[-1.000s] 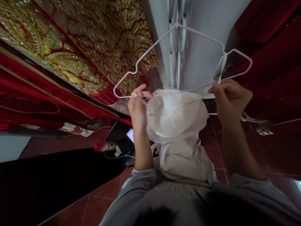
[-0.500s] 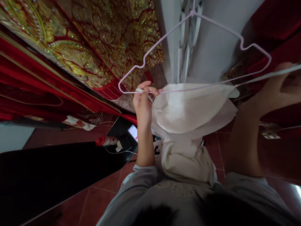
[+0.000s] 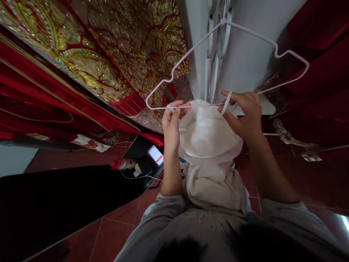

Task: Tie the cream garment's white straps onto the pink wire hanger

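Note:
A pale pink hanger hangs in front of me, its lower bar running across between my hands. Below and behind that bar a white cloth garment droops in folds toward my lap. My left hand pinches a white strap against the left part of the bar. My right hand grips a second white strap, which stands as a narrow loop over the bar between thumb and fingers. The garment's edge under the right hand is partly hidden.
Gold-sequined red garments hang on the left, and dark red cloth on the right. A black table at the lower left carries a lit phone and a red-capped bottle. A grey panel stands behind the hanger.
My right hand has come in from the far right to the bar, and its strap, stretched out before, is now slack and looped. The hanger has shifted slightly; my left hand moved a little right.

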{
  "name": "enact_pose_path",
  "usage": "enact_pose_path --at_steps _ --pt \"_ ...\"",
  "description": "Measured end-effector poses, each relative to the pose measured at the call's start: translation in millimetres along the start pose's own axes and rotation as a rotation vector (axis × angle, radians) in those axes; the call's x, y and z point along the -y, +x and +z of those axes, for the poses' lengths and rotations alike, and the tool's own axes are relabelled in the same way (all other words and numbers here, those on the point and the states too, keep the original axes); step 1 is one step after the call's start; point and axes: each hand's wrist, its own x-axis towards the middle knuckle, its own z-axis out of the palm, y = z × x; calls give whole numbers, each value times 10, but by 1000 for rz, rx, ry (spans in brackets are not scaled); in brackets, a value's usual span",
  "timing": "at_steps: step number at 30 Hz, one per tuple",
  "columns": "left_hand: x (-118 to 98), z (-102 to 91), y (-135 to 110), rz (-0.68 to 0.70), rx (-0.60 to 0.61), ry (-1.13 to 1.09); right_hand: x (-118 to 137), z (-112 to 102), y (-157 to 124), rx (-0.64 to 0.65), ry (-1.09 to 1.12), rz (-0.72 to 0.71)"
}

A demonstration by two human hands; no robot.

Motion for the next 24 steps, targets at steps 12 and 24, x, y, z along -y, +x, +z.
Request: enact_pose_path --at_steps 12,24 --pt "-473 -304 -26 218 -1 594 48 -30 -11 56 27 -43" --pt "-698 -545 241 263 -168 510 38 -117 -35 42 -21 -27"
